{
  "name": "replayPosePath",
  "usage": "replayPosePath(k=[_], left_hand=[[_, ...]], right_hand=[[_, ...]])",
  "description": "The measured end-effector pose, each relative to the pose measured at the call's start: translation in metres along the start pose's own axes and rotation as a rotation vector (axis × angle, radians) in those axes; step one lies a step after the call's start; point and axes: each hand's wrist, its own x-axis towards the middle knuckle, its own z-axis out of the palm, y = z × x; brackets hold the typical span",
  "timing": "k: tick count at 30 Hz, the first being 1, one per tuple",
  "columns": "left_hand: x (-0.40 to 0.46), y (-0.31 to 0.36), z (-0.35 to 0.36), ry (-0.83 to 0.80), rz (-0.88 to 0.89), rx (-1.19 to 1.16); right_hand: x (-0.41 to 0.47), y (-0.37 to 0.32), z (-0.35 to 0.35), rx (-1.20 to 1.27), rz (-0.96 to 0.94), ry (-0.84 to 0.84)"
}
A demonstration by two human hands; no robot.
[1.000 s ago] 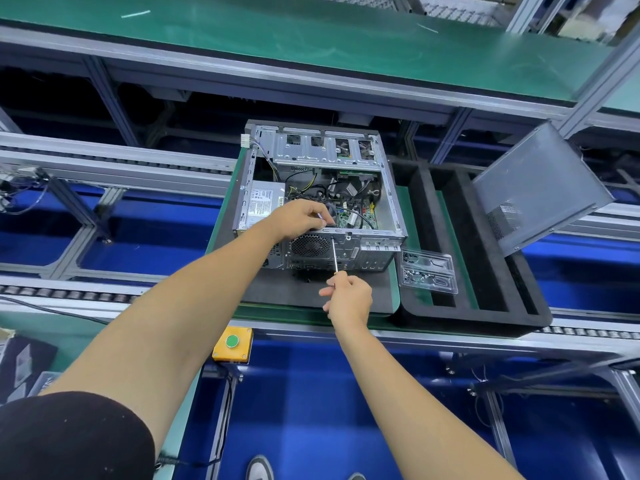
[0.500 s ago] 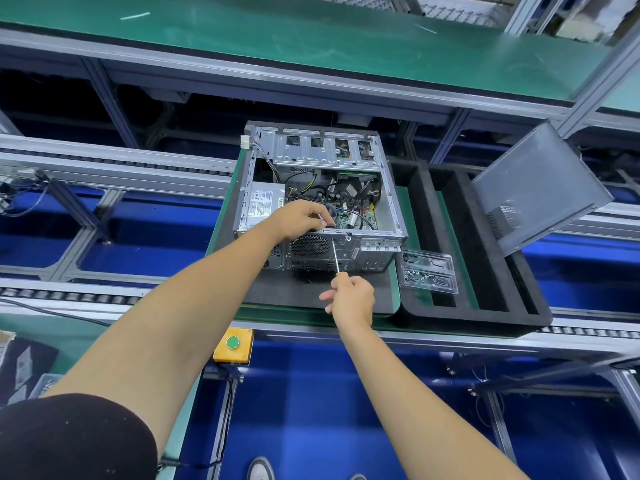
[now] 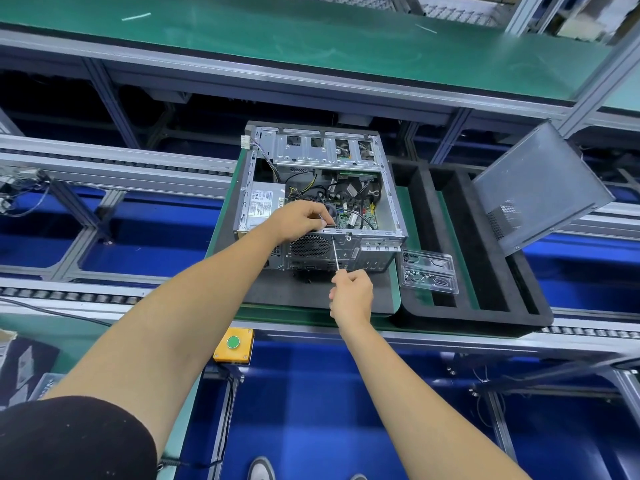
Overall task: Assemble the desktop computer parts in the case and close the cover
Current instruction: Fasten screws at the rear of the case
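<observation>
Green-topped workbench [image 3: 311,46] across the back, aluminium roller rails [image 3: 114,168] running left to right, deep blue flooring [image 3: 311,410] below, yellow button box [image 3: 233,344] bolted under the near rail.

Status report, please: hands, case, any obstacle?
Left hand reaching into open case. Right hand grips screwdriver at rear panel. Cover off, aside. No obstacle seen.

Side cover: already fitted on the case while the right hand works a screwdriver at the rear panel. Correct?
Not quite. The head view shows the side cover off, leaning at the right beyond the foam tray, and the case open on top. The right hand does hold the screwdriver at the rear panel.
</observation>
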Motion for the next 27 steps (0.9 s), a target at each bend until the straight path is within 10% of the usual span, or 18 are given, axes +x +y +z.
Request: replayPosePath(k=[27], left_hand=[[0.0008,-0.0010,-0.0019,-0.022,0.022,-0.030]], right_hand=[[-0.0002,0.0043,-0.0009,0.024,-0.002,-0.031]])
